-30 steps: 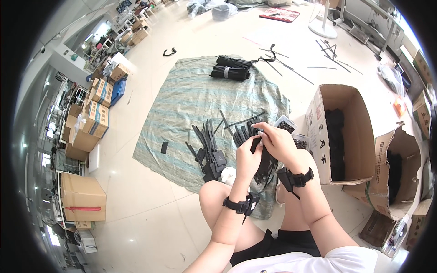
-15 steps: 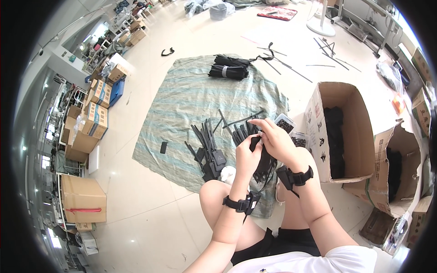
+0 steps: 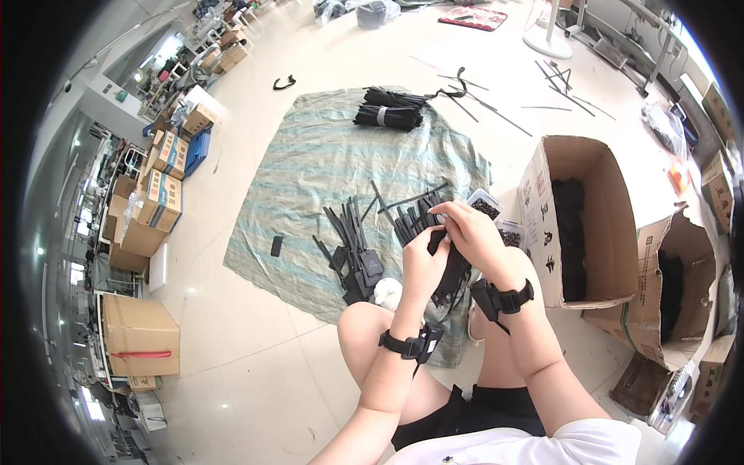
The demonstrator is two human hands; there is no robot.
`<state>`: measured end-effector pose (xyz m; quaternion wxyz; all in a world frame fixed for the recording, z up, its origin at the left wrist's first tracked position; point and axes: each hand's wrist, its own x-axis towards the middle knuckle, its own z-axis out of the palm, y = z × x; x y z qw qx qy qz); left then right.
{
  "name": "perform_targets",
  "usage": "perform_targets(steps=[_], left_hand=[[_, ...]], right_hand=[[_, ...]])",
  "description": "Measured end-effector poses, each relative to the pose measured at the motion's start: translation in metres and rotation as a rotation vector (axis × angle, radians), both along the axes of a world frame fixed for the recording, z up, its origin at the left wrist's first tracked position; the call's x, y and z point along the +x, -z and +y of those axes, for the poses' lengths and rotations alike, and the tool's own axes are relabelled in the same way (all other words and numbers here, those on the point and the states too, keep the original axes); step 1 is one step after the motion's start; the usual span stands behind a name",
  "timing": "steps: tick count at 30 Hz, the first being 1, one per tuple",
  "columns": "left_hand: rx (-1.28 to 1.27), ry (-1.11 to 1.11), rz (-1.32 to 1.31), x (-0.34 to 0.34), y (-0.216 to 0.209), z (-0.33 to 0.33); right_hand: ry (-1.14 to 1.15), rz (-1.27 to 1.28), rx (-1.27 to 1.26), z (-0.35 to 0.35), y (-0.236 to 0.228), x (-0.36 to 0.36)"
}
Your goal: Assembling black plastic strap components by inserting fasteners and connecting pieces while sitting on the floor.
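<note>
In front of my knees both hands meet, fingers pinched. My left hand grips a small black strap piece. My right hand is closed at the same piece, its fingertips pressed near the piece's upper end; part of it is hidden by the fingers. Right below the hands lies a pile of black straps, partly covered by my hands. To the left is another group of straps with flat black tabs. Beside my right hand stand two clear boxes of small dark parts, one farther off and one nearer.
A striped green-grey cloth covers the floor, with a tied black strap bundle on its far side. An open carton stands at right, beside a second torn carton. Loose strips lie beyond the cloth.
The view has shifted slightly. My right fingertips have moved a little at the strap piece; both hands stay together over the pile.
</note>
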<state>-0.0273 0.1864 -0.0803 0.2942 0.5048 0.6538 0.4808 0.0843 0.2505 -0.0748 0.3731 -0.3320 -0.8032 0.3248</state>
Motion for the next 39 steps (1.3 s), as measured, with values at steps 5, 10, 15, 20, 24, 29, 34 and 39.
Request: perform_targets(steps=[5, 10, 15, 20, 24, 29, 34, 39], left_hand=[[0.029, -0.012, 0.026, 0.001, 0.000, 0.000], [0.050, -0.022, 0.007, 0.002, -0.001, 0.001], [0.047, -0.020, 0.121, 0.003, -0.006, -0.001], [0.068, -0.025, 0.102, 0.003, -0.009, -0.002], [0.086, -0.021, 0.161, 0.004, -0.008, -0.002], [0.126, -0.058, 0.136, 0.000, -0.004, 0.003], [0.097, 0.001, 0.179, 0.006, -0.006, -0.003], [0.119, -0.083, 0.190, 0.001, -0.003, 0.000]], right_hand=[[0.055, -0.134, -0.087, -0.005, -0.011, -0.001], [0.057, 0.057, 0.037, -0.005, -0.012, -0.001], [0.076, -0.106, -0.039, -0.005, -0.008, -0.001], [0.099, 0.133, 0.168, -0.004, -0.003, -0.005], [0.078, -0.093, -0.017, -0.005, -0.008, -0.001], [0.101, 0.131, 0.228, 0.001, -0.004, -0.010], [0.091, -0.124, -0.018, -0.004, -0.004, 0.001], [0.087, -0.066, -0.087, -0.007, -0.015, 0.001]])
